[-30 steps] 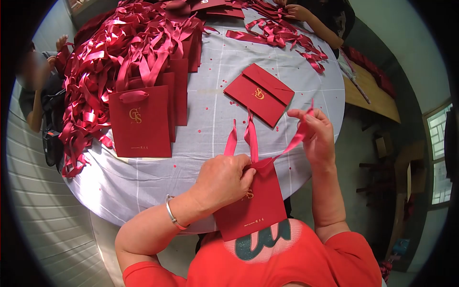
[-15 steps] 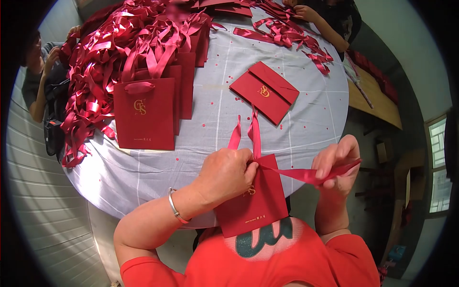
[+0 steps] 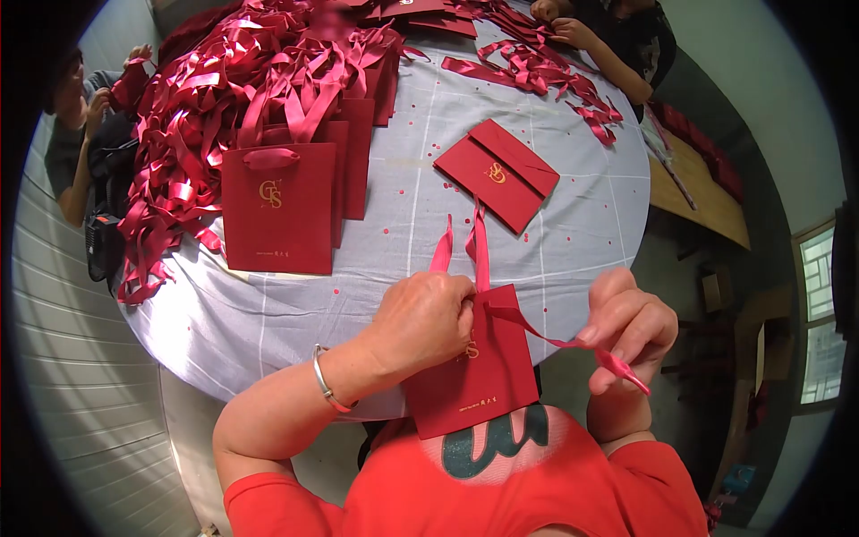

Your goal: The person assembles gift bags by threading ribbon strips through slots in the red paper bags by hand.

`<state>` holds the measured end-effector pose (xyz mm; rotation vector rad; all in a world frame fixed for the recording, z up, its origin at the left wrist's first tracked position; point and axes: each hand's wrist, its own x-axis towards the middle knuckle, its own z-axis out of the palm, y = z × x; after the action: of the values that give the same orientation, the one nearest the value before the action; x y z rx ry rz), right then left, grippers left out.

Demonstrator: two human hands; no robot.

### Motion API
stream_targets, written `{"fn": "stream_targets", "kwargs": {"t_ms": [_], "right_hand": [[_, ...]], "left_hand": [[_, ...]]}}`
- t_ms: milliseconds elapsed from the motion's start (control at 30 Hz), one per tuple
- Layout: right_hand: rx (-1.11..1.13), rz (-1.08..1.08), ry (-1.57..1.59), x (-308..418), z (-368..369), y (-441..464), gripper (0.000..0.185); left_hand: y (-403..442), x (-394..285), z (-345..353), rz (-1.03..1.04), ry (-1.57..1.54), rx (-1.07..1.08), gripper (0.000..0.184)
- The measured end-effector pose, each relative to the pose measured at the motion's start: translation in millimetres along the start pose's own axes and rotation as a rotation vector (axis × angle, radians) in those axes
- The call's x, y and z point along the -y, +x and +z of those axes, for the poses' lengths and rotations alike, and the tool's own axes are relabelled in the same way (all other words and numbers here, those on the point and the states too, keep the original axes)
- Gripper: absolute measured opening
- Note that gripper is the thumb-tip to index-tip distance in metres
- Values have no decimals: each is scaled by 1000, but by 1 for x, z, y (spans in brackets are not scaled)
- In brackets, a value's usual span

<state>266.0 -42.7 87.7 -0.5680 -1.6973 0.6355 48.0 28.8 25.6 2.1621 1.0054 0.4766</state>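
A small red paper gift bag (image 3: 479,385) with gold lettering leans from the table edge against my red shirt. My left hand (image 3: 420,315) is curled closed at its upper edge, hiding part of the lettering. Two ribbon ends (image 3: 481,246) stick up behind the bag onto the tablecloth. From the bag's upper right, a dark pink ribbon (image 3: 532,328) runs slackly to my right hand (image 3: 631,333), which pinches it, its loose end hanging below the fingers. What exactly the left fingertips grip is partly hidden.
A folded red bag (image 3: 501,174) lies ahead on the checked tablecloth (image 3: 412,197). On the left, red bags (image 3: 279,210) stand before a heap of ribbons (image 3: 192,116). More ribbons (image 3: 528,67) lie at the back right. Two other people sit at the table's far sides.
The ribbon between my hands has gone from fairly taut to slack, and my right fingers have shifted on it. My left hand and the bag stay nearly still.
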Motion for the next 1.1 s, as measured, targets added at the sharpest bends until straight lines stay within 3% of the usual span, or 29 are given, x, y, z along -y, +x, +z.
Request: {"fn": "stream_targets", "kwargs": {"t_ms": [100, 167, 200, 300, 367, 433, 467, 500, 600, 800, 1000, 1100], "right_hand": [[43, 1, 105, -4, 4, 3, 32], [-130, 306, 401, 0, 14, -3, 33], [-127, 308, 403, 1, 14, -4, 33], [-119, 494, 108, 1, 15, -6, 27], [-20, 401, -8, -7, 18, -2, 24], [-46, 660, -210, -5, 33, 4, 21], [101, 524, -330, -18, 29, 0, 23], [105, 525, -322, -26, 30, -3, 23], [147, 256, -418, -44, 42, -5, 20], [181, 220, -533, -53, 44, -9, 21], [196, 219, -589, -56, 35, -6, 19], [189, 243, -568, -56, 32, -4, 20]], "left_hand": [[0, -1, -11, 57, 42, 30, 21], [1, -2, -20, 41, 13, 139, 22], [2, 0, -21, 38, 12, 138, 22], [3, 5, -26, 44, -44, 156, 23], [4, 4, -31, -33, -180, 120, 24], [5, 5, -37, -48, -222, 176, 23], [6, 6, -40, -57, -263, 231, 23], [7, 3, -46, -66, -262, 230, 23], [11, 1, -56, -229, -464, 372, 22], [14, 13, -59, -268, -569, 475, 17], [13, 7, -75, -309, -384, 539, 16], [7, 17, -74, -220, -359, 526, 16]]}}
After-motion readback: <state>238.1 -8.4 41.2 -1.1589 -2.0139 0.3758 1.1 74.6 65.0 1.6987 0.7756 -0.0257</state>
